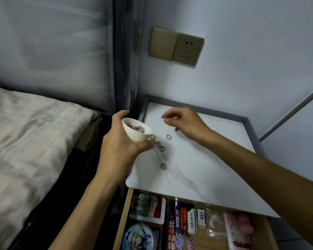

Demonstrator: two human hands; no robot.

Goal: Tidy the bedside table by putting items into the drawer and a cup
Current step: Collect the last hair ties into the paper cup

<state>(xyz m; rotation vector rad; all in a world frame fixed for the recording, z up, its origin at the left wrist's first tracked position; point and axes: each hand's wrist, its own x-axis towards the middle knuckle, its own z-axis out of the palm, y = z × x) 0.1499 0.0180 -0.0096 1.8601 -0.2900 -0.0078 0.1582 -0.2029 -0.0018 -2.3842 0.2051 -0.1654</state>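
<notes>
The left hand (119, 141) holds one white cup (136, 131) at the left edge of the white surface (197, 168). Its fingers are wrapped round the cup, thumb at the front and the others behind. The cup is tipped, so its round mouth looks up and to the right, and its bottom sits in the palm. The low side of its rim is next to the surface. Some pink and purple rings lie inside the cup, too mixed up to count. Five little rings (163, 166) lie on the surface: a green one touching the cup's rim, a pink one and a dark one just below it, a grey one lower down by itself, and a white one to the right. The first four make a line that runs down from the cup toward the drawer (122, 222). The right hand (184, 121) hangs over the back of the surface, above the white ring and not touching it. Its fingers (165, 117) are bent and blurry, so I cannot tell if they pinch anything. The one drawer is pulled open under the surface, full of cards and small packs. A bed (34, 132) is on the left
</notes>
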